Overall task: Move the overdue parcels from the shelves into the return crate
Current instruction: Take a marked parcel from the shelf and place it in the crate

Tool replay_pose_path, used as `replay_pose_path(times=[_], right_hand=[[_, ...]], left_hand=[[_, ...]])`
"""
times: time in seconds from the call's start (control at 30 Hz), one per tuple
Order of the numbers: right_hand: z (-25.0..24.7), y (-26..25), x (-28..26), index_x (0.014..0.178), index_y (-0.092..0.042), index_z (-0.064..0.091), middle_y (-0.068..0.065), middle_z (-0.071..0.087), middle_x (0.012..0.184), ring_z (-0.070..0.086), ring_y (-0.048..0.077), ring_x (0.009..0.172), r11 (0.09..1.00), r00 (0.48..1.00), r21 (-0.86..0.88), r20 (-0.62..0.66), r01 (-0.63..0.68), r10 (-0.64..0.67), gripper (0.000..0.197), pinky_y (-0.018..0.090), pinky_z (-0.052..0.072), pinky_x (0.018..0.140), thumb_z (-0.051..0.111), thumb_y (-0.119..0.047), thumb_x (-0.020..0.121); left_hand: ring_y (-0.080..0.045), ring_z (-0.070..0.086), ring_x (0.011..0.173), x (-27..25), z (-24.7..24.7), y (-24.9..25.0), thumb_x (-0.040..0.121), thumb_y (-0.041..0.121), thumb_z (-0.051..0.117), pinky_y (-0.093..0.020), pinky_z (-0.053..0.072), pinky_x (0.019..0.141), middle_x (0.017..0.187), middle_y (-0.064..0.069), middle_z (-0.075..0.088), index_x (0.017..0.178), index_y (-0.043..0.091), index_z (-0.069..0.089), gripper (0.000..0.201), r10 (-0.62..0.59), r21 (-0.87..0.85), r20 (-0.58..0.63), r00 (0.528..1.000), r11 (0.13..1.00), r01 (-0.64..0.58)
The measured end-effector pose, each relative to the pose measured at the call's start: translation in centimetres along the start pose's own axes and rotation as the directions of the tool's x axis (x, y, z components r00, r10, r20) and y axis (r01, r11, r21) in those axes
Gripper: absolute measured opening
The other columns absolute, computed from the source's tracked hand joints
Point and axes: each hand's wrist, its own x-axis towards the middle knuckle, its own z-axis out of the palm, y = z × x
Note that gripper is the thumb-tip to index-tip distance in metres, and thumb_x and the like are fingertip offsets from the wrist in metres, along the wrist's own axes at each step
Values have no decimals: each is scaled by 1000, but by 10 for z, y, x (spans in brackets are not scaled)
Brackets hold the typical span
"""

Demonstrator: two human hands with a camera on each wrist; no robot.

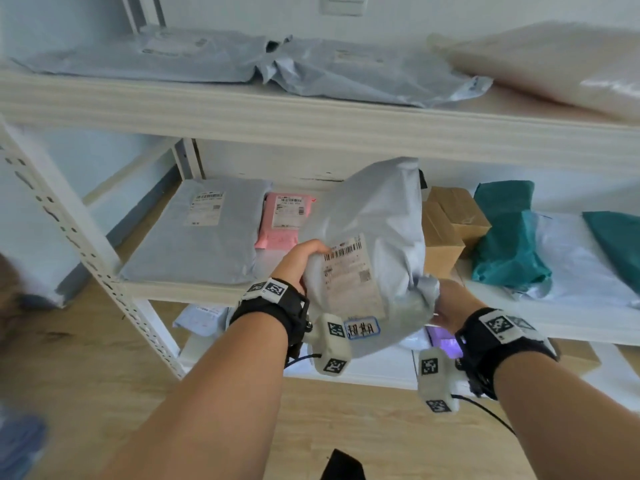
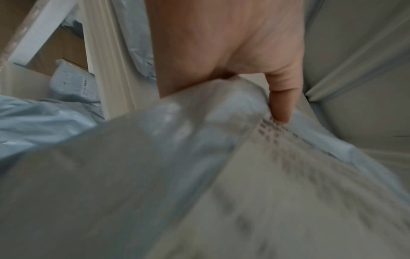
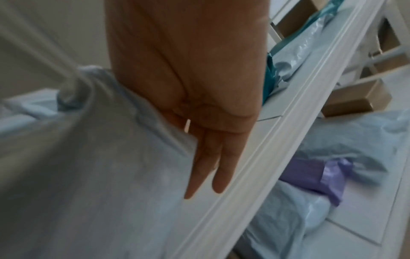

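Observation:
I hold a grey poly-bag parcel upright in both hands, in front of the middle shelf. It carries a barcode label and a small blue-edged sticker near its lower end. My left hand grips its left edge, and the left wrist view shows the thumb pressing on the label of the parcel. My right hand holds the bunched lower right corner. In the right wrist view two fingers lie straight along the parcel, and the bag hides the rest. No crate is in view.
On the middle shelf lie a flat grey parcel, a pink parcel, cardboard boxes and teal bags. Grey mailers and a beige package lie on the top shelf. A purple parcel sits on the bottom shelf.

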Motion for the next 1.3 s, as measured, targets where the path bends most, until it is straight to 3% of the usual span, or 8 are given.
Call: replay_pose_path(times=[0.07,0.17,0.33,0.43,0.53,0.67,0.9,1.3], right_hand=[[-6,7,2,87,-10,61,8,61,77,62,22,65,998,999,51,3,-39,39,19,25,49,50,46,-6,99],[-12,9,6,116,-12,62,9,70,97,64,25,87,987,991,150,-133,53,-33,26,31,48,70,42,-13,99],[5,-6,-3,134,-29,48,-7,58,128,53,17,118,990,983,-20,125,137,-133,66,48,35,104,65,-62,80],[21,-9,-6,124,-16,59,6,69,120,67,22,106,985,952,17,254,174,-172,54,42,52,91,78,-29,75],[24,-3,-2,113,-3,65,12,74,106,70,30,99,992,972,-8,204,124,-120,48,46,56,89,85,-13,70],[22,0,8,113,-1,63,12,72,108,67,32,100,995,994,-18,52,95,-94,49,49,51,96,84,-16,72],[21,-9,9,120,2,57,17,67,113,63,36,105,990,994,91,-42,104,-100,44,50,47,100,74,-15,84],[8,7,5,117,0,60,17,67,111,63,36,104,983,989,144,-113,113,-97,38,50,47,101,73,-14,84]], left_hand=[[-30,66,87,2,-3,-4,42,26,78,-45,46,98,90,-13,69,86,10,66,49,5,33,-45,999,999,-4],[-33,67,93,21,-11,-13,23,28,79,-48,46,99,101,-16,70,79,10,68,60,59,82,-136,989,995,-48],[-41,66,98,2,-5,-11,33,17,75,-58,46,97,108,-22,69,78,5,66,47,9,172,-162,987,985,19],[-43,57,115,16,-9,-18,13,25,81,-59,39,104,128,-20,60,81,9,71,70,-44,230,-134,990,970,74],[-40,60,112,-5,1,-8,36,20,85,-57,41,103,123,-17,64,97,6,69,64,28,297,-141,990,955,15],[-22,65,94,-14,1,-10,65,6,84,-42,49,99,104,-3,71,110,7,64,50,225,394,-225,948,911,-122],[-23,68,102,14,-15,-17,27,32,92,-47,52,95,109,2,72,119,18,58,99,112,491,-116,987,870,-42],[-26,68,99,4,0,-31,59,17,89,-43,53,95,107,-5,71,112,9,64,59,152,582,-159,975,813,-32]])
